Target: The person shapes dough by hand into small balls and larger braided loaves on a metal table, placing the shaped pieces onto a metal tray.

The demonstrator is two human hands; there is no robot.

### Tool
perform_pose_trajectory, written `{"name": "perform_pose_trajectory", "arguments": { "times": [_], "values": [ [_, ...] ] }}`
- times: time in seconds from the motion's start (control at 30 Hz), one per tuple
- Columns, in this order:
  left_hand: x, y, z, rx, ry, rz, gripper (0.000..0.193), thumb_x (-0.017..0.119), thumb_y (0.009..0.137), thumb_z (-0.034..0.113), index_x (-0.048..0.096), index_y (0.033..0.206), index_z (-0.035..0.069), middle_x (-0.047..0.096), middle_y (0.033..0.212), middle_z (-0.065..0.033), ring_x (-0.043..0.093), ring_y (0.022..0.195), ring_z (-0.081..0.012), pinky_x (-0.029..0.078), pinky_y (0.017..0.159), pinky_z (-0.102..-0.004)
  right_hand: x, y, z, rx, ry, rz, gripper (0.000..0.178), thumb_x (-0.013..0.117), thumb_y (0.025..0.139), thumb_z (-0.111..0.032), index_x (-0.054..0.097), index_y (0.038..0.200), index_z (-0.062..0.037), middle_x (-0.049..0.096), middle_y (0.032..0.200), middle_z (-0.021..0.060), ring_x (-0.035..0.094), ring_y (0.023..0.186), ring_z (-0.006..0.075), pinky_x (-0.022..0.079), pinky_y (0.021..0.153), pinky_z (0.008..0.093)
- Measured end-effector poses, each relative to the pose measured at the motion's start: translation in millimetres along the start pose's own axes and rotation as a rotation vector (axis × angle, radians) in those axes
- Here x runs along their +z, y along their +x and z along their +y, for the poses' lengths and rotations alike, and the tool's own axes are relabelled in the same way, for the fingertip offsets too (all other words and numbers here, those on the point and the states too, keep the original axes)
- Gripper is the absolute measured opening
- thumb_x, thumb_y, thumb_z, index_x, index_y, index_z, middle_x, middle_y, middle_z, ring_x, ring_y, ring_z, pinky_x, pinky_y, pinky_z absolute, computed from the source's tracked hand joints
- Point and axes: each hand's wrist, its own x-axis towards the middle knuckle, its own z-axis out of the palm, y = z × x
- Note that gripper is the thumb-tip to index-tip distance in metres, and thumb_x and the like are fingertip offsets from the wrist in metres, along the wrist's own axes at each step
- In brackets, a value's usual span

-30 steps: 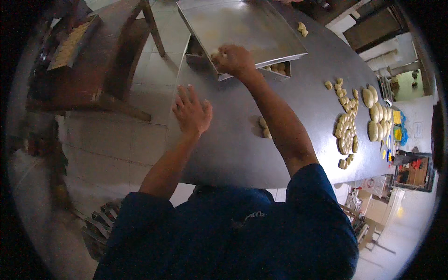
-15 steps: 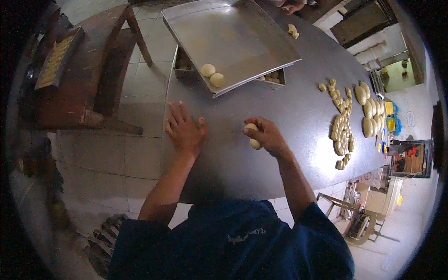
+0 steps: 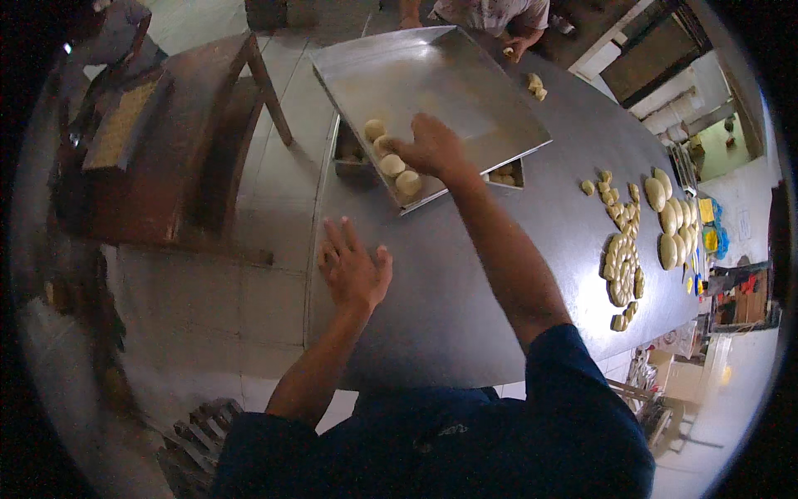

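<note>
My right hand [image 3: 432, 148] reaches over the shallow metal tray [image 3: 490, 100]. Its curled fingers are on a round dough ball [image 3: 383, 145], which they partly cover; the fingertips are hard to make out. Along the tray's left side that ball sits in a row with a farther dough ball [image 3: 375, 130] and two nearer ones, the nearest being a pale dough ball [image 3: 407, 183] by the corner. Fingers spread and holding nothing, my left hand [image 3: 353, 270] is at the left edge of the grey table [image 3: 432, 308].
Beneath the tray are metal pans with dough balls [image 3: 503, 175]. Small dough pieces [image 3: 619, 266] and larger oval dough lumps [image 3: 669, 216] lie at right. Across the table a co-worker's hand [image 3: 521, 41] holds a bit of dough. A wooden table [image 3: 195, 108] stands left.
My right hand has moved from the tabletop up and left to the tray, and the two dough balls it carried now lie there beside the earlier pair. My left hand stays spread.
</note>
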Motion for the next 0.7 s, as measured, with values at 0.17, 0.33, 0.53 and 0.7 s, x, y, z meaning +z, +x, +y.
{"name": "perform_pose_trajectory", "arguments": {
  "times": [0.17,0.33,0.53,0.7],
  "values": [
    [1.2,2.6,0.7,0.058,0.009,0.072,0.084,0.055,0.096,0.048,0.031,0.158,-0.003,0.019,0.166,-0.0310,0.030,0.148,-0.0468,0.023,0.120,-0.0580,8.1,-17.8,9.8,-0.103,0.151,-0.108,0.054,0.074,0.082,-0.045,0.068,0.110,0.0015,0.070,0.103,0.0241,0.068,0.098,0.0380,0.052,0.083,0.0461],
    [-6.3,1.1,-3.2,0.027,0.029,0.014,0.085,0.057,0.096,0.048,0.029,0.159,-0.003,0.019,0.166,-0.0311,0.029,0.150,-0.0445,0.024,0.119,-0.0572,3.4,-15.4,-0.2,0.011,0.076,-0.269,0.067,0.074,0.082,-0.051,0.066,0.119,0.0035,0.070,0.108,0.0269,0.068,0.102,0.0389,0.052,0.086,0.0479],
    [-14.0,3.4,0.5,0.036,-0.004,-0.001,0.087,0.057,0.095,0.048,0.027,0.160,-0.002,0.021,0.166,-0.0299,0.026,0.152,-0.0447,0.022,0.120,-0.0595,13.0,40.8,-6.9,-0.070,0.089,0.068,0.064,0.076,0.080,-0.051,0.068,0.118,0.0001,0.071,0.112,0.0252,0.070,0.104,0.0385,0.054,0.089,0.0476],
    [-2.4,0.5,3.9,-0.009,0.005,0.000,0.087,0.056,0.096,0.048,0.026,0.160,-0.001,0.019,0.167,-0.0294,0.021,0.154,-0.0451,0.019,0.122,-0.0589,44.4,49.6,3.2,-0.234,0.251,-0.091,0.055,0.074,0.083,-0.045,0.068,0.124,-0.0084,0.071,0.121,0.0215,0.068,0.111,0.0372,0.052,0.096,0.0468]
  ]
}}
